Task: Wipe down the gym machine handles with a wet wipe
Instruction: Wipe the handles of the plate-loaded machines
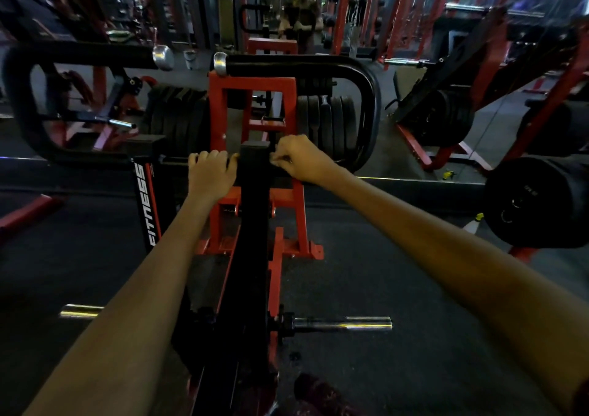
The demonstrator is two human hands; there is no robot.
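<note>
My left hand (212,173) lay over the short black grip (173,160) left of the machine's black centre post (253,173), fingers curled over the bar. My right hand (301,159) sat just right of that post, fingertips (280,158) pinched together against it; whether they held a wipe I could not tell. White letters reading "FITNESS" (147,205) ran down a black upright beside my left wrist. Beyond, the long looped handle (366,97) was black and padded, capped in silver.
</note>
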